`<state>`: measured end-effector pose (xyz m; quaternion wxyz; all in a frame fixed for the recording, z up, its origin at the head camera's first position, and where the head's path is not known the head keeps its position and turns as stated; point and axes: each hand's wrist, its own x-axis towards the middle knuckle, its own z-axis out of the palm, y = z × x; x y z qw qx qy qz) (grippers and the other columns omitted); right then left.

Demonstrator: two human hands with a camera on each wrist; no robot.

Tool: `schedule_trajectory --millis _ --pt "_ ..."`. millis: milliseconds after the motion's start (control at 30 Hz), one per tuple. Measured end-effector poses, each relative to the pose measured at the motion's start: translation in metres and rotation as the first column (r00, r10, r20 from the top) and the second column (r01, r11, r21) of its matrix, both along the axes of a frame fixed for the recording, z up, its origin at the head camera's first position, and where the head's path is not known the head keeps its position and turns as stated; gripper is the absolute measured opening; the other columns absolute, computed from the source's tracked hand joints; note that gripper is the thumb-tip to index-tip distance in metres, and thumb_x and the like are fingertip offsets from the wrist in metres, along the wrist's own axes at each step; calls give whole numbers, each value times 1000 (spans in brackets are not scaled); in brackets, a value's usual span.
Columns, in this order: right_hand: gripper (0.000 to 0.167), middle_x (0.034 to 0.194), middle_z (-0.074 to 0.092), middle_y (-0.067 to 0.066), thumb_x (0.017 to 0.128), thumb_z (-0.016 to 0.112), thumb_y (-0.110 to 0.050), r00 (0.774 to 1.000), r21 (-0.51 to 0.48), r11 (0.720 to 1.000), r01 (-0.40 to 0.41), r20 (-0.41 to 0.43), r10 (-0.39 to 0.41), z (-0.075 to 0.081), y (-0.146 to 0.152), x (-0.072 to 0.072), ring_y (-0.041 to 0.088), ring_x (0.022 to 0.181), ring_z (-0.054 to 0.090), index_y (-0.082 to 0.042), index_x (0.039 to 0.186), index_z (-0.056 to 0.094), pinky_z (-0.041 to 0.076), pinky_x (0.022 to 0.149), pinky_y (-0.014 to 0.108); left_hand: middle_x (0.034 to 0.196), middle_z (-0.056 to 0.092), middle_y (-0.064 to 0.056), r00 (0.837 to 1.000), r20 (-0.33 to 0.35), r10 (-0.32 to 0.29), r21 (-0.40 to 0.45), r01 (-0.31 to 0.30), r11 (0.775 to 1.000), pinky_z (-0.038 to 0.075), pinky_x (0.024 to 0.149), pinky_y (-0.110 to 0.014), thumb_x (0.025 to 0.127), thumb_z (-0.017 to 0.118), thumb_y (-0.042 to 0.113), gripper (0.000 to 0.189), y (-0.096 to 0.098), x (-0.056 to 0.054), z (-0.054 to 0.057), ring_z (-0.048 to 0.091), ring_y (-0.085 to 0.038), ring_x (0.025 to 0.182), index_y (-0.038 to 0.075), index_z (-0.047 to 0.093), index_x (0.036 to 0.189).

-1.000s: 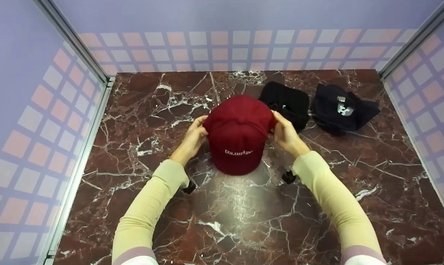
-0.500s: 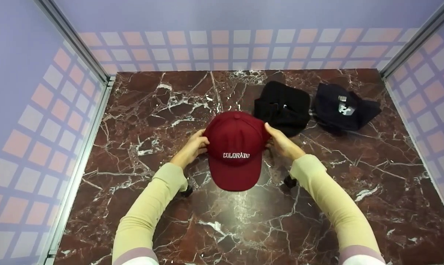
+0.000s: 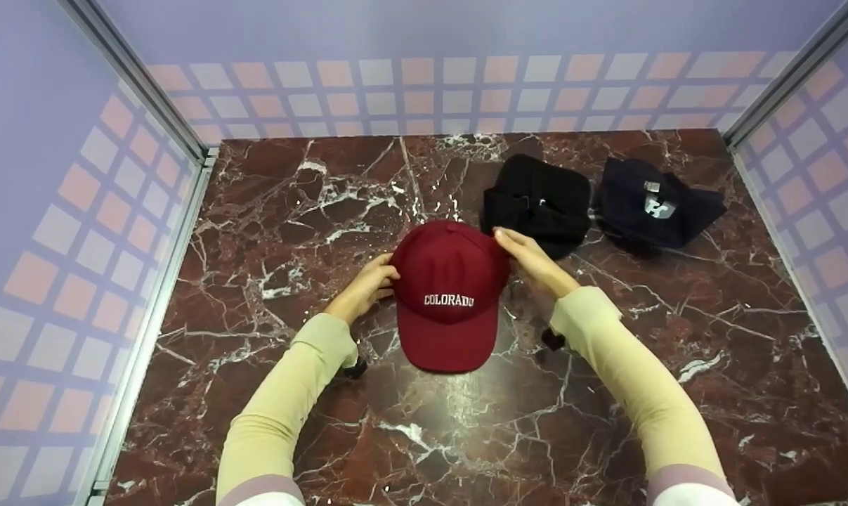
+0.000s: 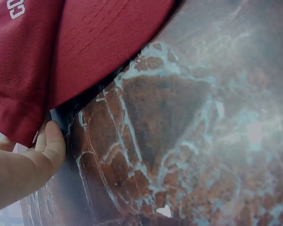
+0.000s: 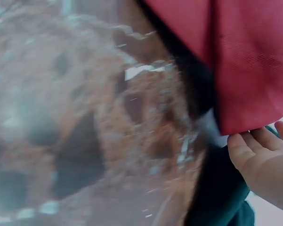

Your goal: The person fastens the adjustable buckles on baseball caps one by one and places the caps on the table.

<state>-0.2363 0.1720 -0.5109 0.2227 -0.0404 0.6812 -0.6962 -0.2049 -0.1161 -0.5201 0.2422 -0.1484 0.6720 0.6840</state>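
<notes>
A dark red baseball cap (image 3: 449, 281) with COLORADO in white letters is held over the table, crown up and brim toward the person. My left hand (image 3: 367, 287) grips its left side; in the left wrist view the fingers (image 4: 52, 141) curl at the lower rim and a thumb tip lies on the outside. On the other side my right hand (image 3: 532, 260) holds the rim, thumb on the crown. In the right wrist view the right fingers (image 5: 254, 143) go under the cap's edge. The cap hides parts of both hands' fingers.
A black cap (image 3: 536, 204) lies just behind the right hand. Right of it is a dark navy cap (image 3: 655, 207) with a white emblem. The marbled table (image 3: 290, 211) is bounded by tiled-pattern panels at the back and both sides.
The red cap has come down and toward the person, tilting so its lettering and brim show more fully. Both hands moved with it, and more of the black cap is uncovered.
</notes>
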Motion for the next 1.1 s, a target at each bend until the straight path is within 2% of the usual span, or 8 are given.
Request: schedule_trajectory --millis 67,267,367,467,567,633,900,1100 --pt "65 141 28 18 87 49 -37 998 62 998 -6 -54 9 11 -6 1 24 125 33 0 137 27 24 105 42 105 49 -6 1000 0 6 -4 -6 1000 40 81 -31 75 42 1 57 0 0 1 49 -13 81 9 37 131" --pt "54 138 34 19 88 52 -20 971 228 974 -12 -228 66 28 -26 -4 25 129 30 0 134 33 24 106 36 119 45 -10 1000 -12 16 -36 -16 999 35 94 -39 77 42 7 60 0 -2 2 48 -17 93 13 32 135" --pt "55 136 39 16 84 57 -23 948 341 940 -1 -299 110 33 -37 -5 24 127 34 -3 132 39 26 105 35 128 41 -10 1000 -20 9 -39 -10 999 33 97 -41 79 43 9 60 1 -3 1 46 -20 101 14 30 137" --pt "55 133 44 13 83 58 -28 921 473 881 8 -346 178 37 -48 -6 24 124 38 -4 130 42 27 104 36 138 32 -8 1000 -23 5 -33 -6 999 30 99 -43 81 44 11 61 0 -2 1 41 -26 114 17 27 138" --pt "53 130 47 13 83 56 -31 907 573 819 16 -353 230 39 -58 -5 25 121 41 -5 128 44 30 102 37 144 24 -6 1000 -26 -1 -40 0 999 28 101 -46 81 44 12 62 0 -2 0 33 -31 123 18 24 140" --pt "51 127 49 13 84 55 -32 906 611 791 28 -351 239 41 -63 -5 25 119 44 -5 127 46 32 100 37 146 21 -4 1000 -30 -6 -49 5 999 28 101 -46 81 44 13 63 0 -2 -1 29 -33 126 18 22 140" --pt "36 111 58 16 84 54 -26 907 658 750 73 -356 224 47 -73 -5 28 103 53 -3 111 55 39 90 40 144 23 -7 1000 -28 0 -48 -2 999 28 100 -47 83 45 14 61 1 -1 1 30 -33 124 17 24 140" --pt "18 91 57 14 87 50 -20 910 677 736 16 -316 270 45 -72 -5 26 84 51 -4 97 51 40 76 37 141 28 -9 998 -50 -25 -68 22 997 29 100 -46 85 45 16 56 2 0 1 34 -30 121 17 27 138"
